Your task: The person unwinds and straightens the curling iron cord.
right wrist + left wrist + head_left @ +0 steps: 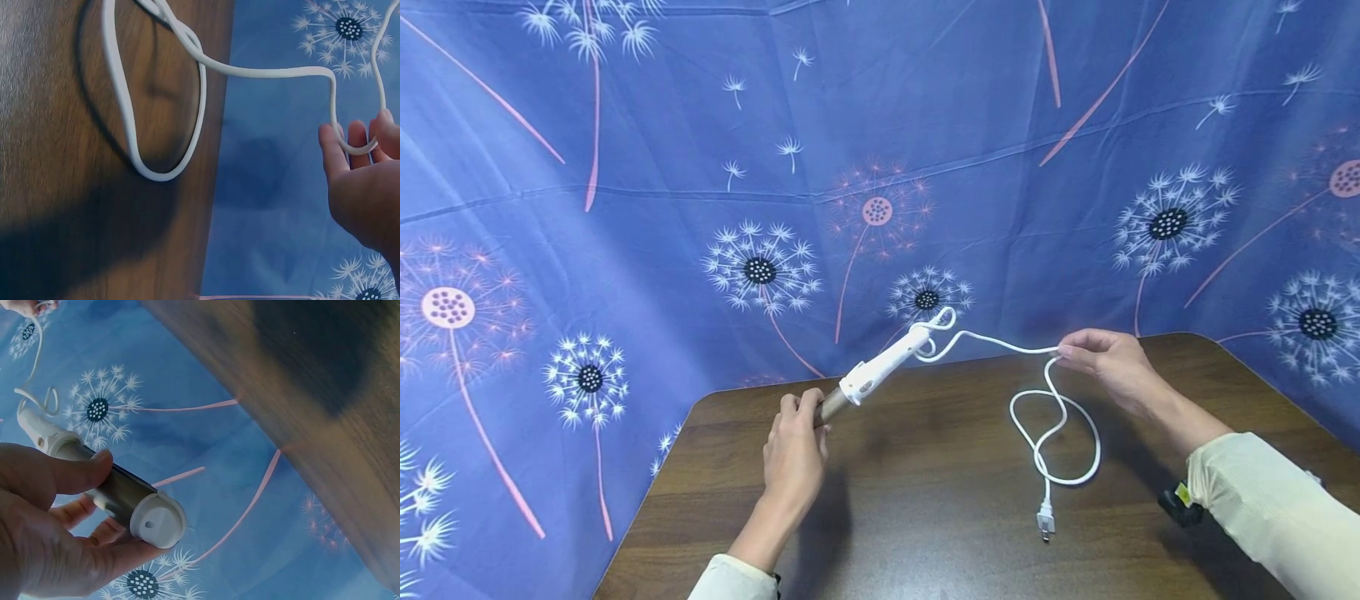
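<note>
Head cam, left hand (793, 458): got its fingers wrapped round the brownish barrel (831, 407) of a curling iron (883, 367), white handle slanting up and away from it, to the right.
Head cam, right hand (1108, 367): well apart from the left, pinching the white cord (1000, 340) that runs over from the handle.
Head cam, plug (1045, 521): dangling end of the cord, below and left of the right hand, with a loopy bit between.
Head cam, backdrop: wooden table (917, 517) below both hands, blue dandelion cloth (985, 217) beyond them.
Left wrist cam, grip: thumb on one side of the barrel, fingers on the other, white end cap (159, 522) right by the fingertips.
Right wrist cam, cord: little U across the fingers, thumb on it; bigger loop left of the hand, can't tell if it's touching wood.
</note>
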`<state>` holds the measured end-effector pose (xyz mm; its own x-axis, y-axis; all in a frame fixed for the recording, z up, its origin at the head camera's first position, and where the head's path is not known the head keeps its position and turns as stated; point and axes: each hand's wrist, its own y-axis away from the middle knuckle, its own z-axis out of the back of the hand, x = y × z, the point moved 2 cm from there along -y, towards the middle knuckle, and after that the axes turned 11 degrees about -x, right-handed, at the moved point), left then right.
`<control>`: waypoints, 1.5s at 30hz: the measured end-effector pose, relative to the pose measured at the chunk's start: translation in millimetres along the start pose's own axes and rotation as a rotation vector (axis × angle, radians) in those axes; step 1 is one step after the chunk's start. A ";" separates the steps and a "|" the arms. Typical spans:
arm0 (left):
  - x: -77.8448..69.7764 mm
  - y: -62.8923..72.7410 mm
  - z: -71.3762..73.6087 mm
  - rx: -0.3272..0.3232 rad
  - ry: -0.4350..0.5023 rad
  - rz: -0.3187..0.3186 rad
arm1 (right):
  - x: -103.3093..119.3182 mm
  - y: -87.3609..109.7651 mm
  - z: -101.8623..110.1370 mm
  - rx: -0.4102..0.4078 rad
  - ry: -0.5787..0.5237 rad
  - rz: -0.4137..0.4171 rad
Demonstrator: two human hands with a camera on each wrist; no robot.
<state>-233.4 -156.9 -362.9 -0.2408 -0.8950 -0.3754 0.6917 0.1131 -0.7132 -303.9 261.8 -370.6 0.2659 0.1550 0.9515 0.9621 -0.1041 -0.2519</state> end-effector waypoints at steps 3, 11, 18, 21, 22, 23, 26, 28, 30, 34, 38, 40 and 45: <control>-1.3 -0.6 0.9 -0.027 0.025 -0.031 | 0.6 -1.4 4.4 -0.031 0.069 -0.016; -3.0 -0.7 1.6 -0.030 0.054 -0.143 | 4.7 -7.0 14.0 -0.111 0.102 -0.052; 1.0 -1.6 0.2 -0.059 0.026 -0.267 | 11.4 -9.7 19.6 -0.202 0.054 0.003; 2.6 -1.4 -0.8 -0.064 0.005 -0.332 | 15.3 -10.9 21.8 -0.273 0.049 0.032; 3.1 -1.3 -1.2 -0.062 -0.003 -0.346 | 16.7 -11.2 22.5 -0.295 0.046 0.047; 3.7 -1.1 -1.6 -0.061 -0.011 -0.356 | 18.1 -11.3 22.9 -0.316 0.029 0.062; 5.4 -0.7 -2.5 -0.060 -0.035 -0.357 | 22.5 -11.5 23.1 -0.369 -0.053 0.113; 6.5 -1.0 -2.7 -0.060 -0.058 -0.339 | 25.0 -12.1 22.8 -0.393 -0.147 0.147; 7.7 -1.3 -2.5 -0.058 -0.081 -0.313 | 27.3 -12.7 22.2 -0.423 -0.203 0.179; 8.9 -2.8 -1.2 -0.048 -0.126 -0.266 | 29.4 -13.2 23.9 -0.487 -0.265 0.214; 10.3 -4.2 -0.4 -0.042 -0.161 -0.209 | 30.6 -12.0 28.5 -0.532 -0.317 0.226; 11.5 -4.8 0.0 -0.046 -0.176 -0.171 | 30.6 -10.6 31.4 -0.539 -0.338 0.228; 15.7 -6.2 0.5 -0.055 -0.195 -0.101 | 28.3 -5.9 40.1 -0.527 -0.324 0.215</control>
<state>-241.1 -171.9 -364.1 -0.1668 -0.9689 -0.1828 0.6311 0.0375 -0.7748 -299.7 306.2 -349.2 0.5327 0.3569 0.7674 0.7491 -0.6208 -0.2312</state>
